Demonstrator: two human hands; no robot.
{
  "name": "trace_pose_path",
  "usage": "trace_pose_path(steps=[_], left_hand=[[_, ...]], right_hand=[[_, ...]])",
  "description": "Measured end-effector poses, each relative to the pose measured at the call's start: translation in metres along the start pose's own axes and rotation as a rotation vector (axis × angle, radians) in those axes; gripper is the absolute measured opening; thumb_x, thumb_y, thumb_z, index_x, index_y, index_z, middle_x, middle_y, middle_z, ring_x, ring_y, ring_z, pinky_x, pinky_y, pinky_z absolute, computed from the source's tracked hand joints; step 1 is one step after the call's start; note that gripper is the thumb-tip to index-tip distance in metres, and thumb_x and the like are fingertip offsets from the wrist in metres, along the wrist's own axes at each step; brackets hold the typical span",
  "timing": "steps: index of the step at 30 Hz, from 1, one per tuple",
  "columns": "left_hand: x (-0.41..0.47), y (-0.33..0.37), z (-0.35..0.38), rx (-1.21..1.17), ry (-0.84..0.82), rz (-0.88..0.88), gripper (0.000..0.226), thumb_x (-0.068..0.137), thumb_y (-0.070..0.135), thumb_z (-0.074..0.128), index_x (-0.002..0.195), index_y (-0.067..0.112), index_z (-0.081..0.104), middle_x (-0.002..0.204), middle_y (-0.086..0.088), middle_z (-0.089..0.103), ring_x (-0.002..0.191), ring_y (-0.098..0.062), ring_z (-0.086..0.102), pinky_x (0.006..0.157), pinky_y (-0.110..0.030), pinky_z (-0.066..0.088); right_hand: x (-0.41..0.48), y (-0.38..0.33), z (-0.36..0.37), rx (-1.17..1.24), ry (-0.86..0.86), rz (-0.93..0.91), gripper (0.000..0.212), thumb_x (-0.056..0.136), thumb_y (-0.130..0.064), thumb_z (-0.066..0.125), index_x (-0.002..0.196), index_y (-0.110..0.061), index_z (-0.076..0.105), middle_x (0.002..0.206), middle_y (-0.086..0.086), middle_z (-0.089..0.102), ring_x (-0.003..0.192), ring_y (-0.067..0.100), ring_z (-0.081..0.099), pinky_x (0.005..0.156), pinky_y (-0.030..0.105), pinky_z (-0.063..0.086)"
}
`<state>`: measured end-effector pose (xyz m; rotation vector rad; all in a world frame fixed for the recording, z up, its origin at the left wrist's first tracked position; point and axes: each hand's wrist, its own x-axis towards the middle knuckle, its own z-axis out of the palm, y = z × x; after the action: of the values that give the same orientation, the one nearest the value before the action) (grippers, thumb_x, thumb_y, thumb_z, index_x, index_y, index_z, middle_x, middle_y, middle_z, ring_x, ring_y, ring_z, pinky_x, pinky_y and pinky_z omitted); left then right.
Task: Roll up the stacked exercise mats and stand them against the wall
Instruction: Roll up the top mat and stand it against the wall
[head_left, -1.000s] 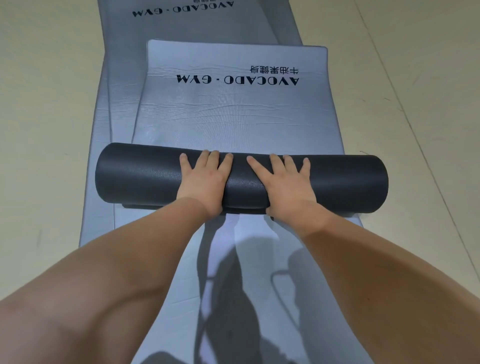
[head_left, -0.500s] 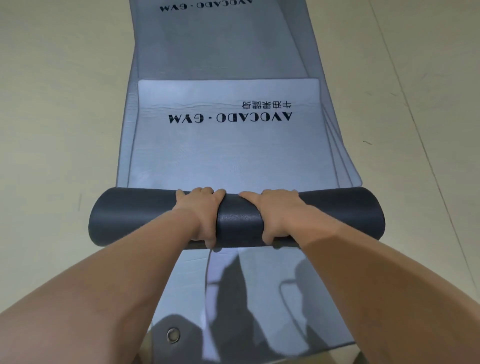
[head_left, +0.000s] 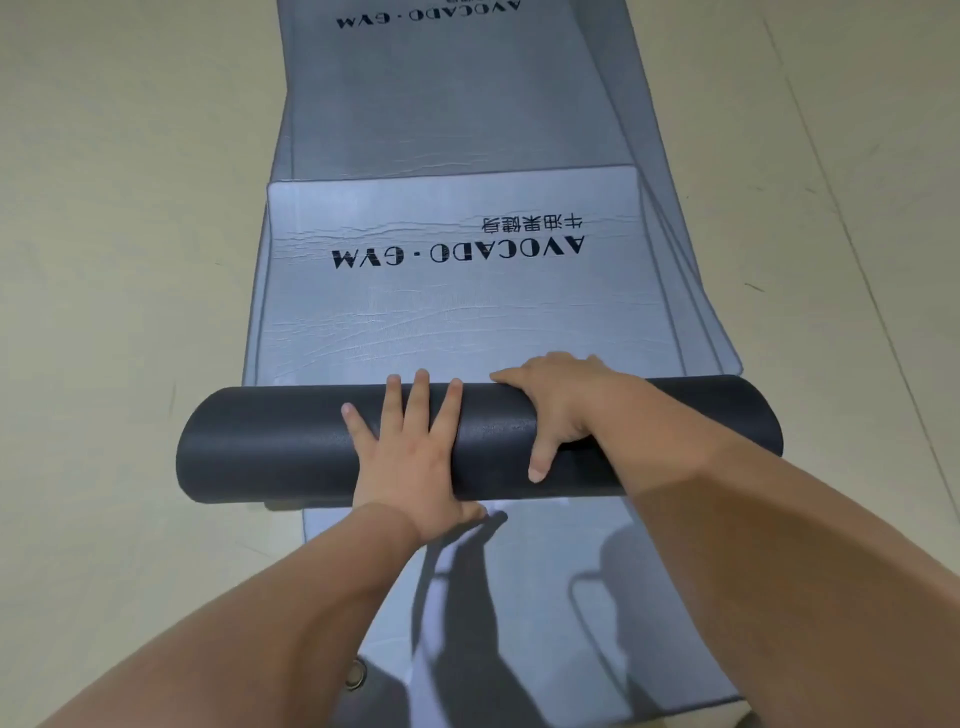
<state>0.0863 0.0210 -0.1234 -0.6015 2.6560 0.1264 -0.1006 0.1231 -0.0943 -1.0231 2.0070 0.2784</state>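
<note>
A: Change since earlier?
B: Yes: left hand fingers, curled before, now lie flat on rolled mat; right hand grips it.
A: Location, lettering?
B: Roll on flat mat, printed "AVOCADO · GYM".

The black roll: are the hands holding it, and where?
The right hand grips the roll near its middle, fingers curled over the far side. The left hand only presses flat on top beside it.

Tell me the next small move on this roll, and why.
Probably push the roll forward another turn. The left hand lies flat on it, the right hand curls over its far side, and a stretch of mat lies unrolled ahead.
</note>
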Motion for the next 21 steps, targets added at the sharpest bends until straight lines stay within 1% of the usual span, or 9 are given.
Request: trace_pose_path(steps=[3, 6, 8, 10, 12, 14, 16, 18, 21], left_hand=[[0.019, -0.006, -0.008, -0.057, 0.039, 0.012, 0.138, 0.053, 0.104, 0.041, 0.16, 0.034, -0.011, 0.171, -0.003, -0.007, 0.156, -0.032, -0.013, 0.117, -0.073, -0.002], [0.045, -0.013, -0.019, -0.15, 0.131, 0.015, 0.117, 0.065, 0.102, 0.003, 0.161, 0.038, -0.009, 0.172, 0.001, -0.008, 0.157, -0.027, -0.011, 0.12, -0.068, -0.002], [0.063, -0.015, -0.026, -0.178, 0.161, -0.012, 0.106, 0.071, 0.094, -0.011, 0.161, 0.038, -0.011, 0.171, 0.001, -0.01, 0.157, -0.027, -0.011, 0.12, -0.068, -0.002], [0.077, -0.017, -0.031, -0.182, 0.16, -0.04, 0.099, 0.077, 0.09, -0.01, 0.161, 0.037, -0.01, 0.171, 0.001, -0.01, 0.157, -0.027, -0.011, 0.121, -0.067, -0.002], [0.086, -0.018, -0.035, -0.189, 0.14, -0.052, 0.097, 0.08, 0.089, -0.006, 0.162, 0.037, -0.007, 0.172, 0.001, -0.009, 0.157, -0.027, -0.011, 0.121, -0.067, -0.002], [0.094, -0.019, -0.039, -0.219, 0.106, -0.064, 0.096, 0.082, 0.089, -0.002, 0.163, 0.037, 0.0, 0.172, 0.001, -0.007, 0.157, -0.027, -0.01, 0.121, -0.068, -0.001], [0.102, -0.02, -0.043, -0.256, 0.083, -0.076, 0.096, 0.083, 0.089, 0.001, 0.163, 0.036, 0.006, 0.172, 0.001, -0.003, 0.158, -0.026, -0.008, 0.121, -0.068, 0.0], [0.105, -0.022, -0.045, -0.254, 0.102, -0.079, 0.097, 0.084, 0.088, 0.001, 0.163, 0.032, 0.012, 0.172, -0.001, 0.002, 0.158, -0.026, -0.006, 0.121, -0.067, 0.001], [0.097, -0.018, -0.039, -0.167, 0.21, -0.147, 0.093, 0.09, 0.08, 0.004, 0.163, 0.023, 0.013, 0.172, -0.004, 0.005, 0.158, -0.028, -0.005, 0.121, -0.068, 0.0]], right_hand=[[-0.016, 0.01, 0.004, -0.038, 0.219, 0.022, 0.134, 0.062, -0.067, 0.089, 0.164, -0.044, 0.006, 0.169, 0.0, 0.025, 0.157, 0.03, 0.016, 0.124, 0.063, 0.017], [-0.031, 0.021, 0.015, -0.061, 0.447, 0.032, 0.11, 0.084, -0.076, 0.064, 0.164, -0.044, -0.004, 0.175, 0.005, 0.004, 0.161, 0.03, -0.003, 0.127, 0.061, 0.003], [-0.037, 0.023, 0.037, -0.156, 0.695, -0.006, 0.092, 0.093, -0.075, 0.045, 0.166, -0.039, 0.002, 0.175, 0.011, 0.004, 0.161, 0.035, -0.001, 0.126, 0.065, 0.001], [-0.038, 0.026, 0.064, -0.211, 0.856, -0.042, 0.089, 0.093, -0.075, 0.043, 0.166, -0.033, 0.013, 0.174, 0.016, 0.007, 0.16, 0.041, 0.005, 0.123, 0.071, 0.003], [-0.035, 0.031, 0.09, -0.259, 0.874, -0.028, 0.095, 0.089, -0.077, 0.051, 0.164, -0.033, 0.015, 0.174, 0.017, 0.005, 0.159, 0.044, 0.004, 0.121, 0.075, 0.002], [-0.031, 0.035, 0.105, -0.25, 0.796, 0.048, 0.111, 0.078, -0.079, 0.065, 0.164, -0.034, 0.011, 0.174, 0.018, -0.001, 0.158, 0.046, 0.0, 0.119, 0.077, 0.001], [-0.026, 0.038, 0.108, -0.209, 0.68, 0.153, 0.134, 0.068, -0.078, 0.076, 0.163, -0.037, -0.01, 0.171, 0.017, -0.022, 0.156, 0.048, -0.014, 0.117, 0.079, -0.003], [-0.016, 0.041, 0.103, -0.207, 0.614, 0.205, 0.148, 0.068, -0.071, 0.081, 0.153, -0.04, -0.035, 0.164, 0.014, -0.04, 0.151, 0.048, -0.029, 0.115, 0.079, -0.012], [-0.002, 0.05, 0.079, -0.212, 0.633, 0.2, 0.151, 0.064, -0.062, 0.089, 0.154, -0.044, -0.032, 0.169, 0.005, -0.028, 0.155, 0.044, -0.024, 0.117, 0.076, -0.012]])
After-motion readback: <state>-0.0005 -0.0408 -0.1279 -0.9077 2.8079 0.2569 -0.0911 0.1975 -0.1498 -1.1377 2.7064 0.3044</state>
